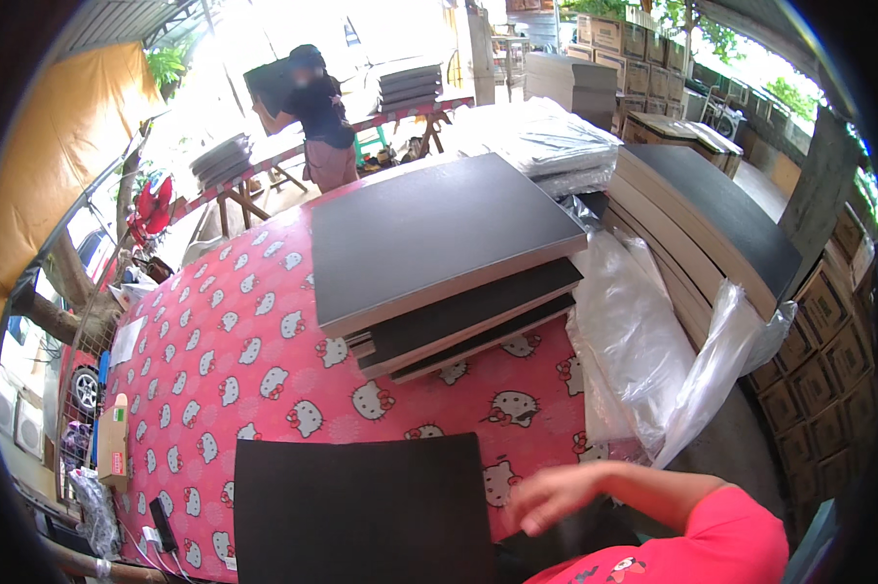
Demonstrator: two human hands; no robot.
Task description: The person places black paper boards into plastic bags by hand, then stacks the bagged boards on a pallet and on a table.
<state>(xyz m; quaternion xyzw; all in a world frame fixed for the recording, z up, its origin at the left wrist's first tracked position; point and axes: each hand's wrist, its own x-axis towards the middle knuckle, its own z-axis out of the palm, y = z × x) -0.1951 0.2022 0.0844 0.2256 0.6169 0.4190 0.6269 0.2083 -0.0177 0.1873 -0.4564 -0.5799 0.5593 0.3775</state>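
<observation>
A: Since the tabletop (235,370) under its pink cartoon-cat cloth is the biggest thing here, I log everything against it. Entry one: a stack of dark boards (439,243) sits on its far right part, upper boards skewed over the lower ones. Off its right edge lie clear plastic bags (643,341), and beyond those a leaning pile of pale-edged panels (702,234).

B: And the piece being worked?

A: One single black board (361,506) lies flat at the tabletop's near edge, well apart from the stack, its far corners slightly rounded by the lens.

B: Hands?

A: The right hand (546,496), red sleeve behind it, hovers at the board's right edge. It is motion-blurred; fingers look loosely spread, nothing visibly clasped. Whether the grip touches the board edge, I cannot tell. The left hand is not in view.

B: Step in hand, by your reading?

A: Judgement only: a board has been drawn off the stack to the near edge, and the hand is going to that board's right side, perhaps toward the bags.

B: Next move needs?

A: Probably a firm grip on the board's right edge, with the other hand steadying the left, since it is wide and flat.

B: Anyone else?

A: Another person (317,117) stands beyond the tabletop's far end, carrying a dark panel.
</observation>
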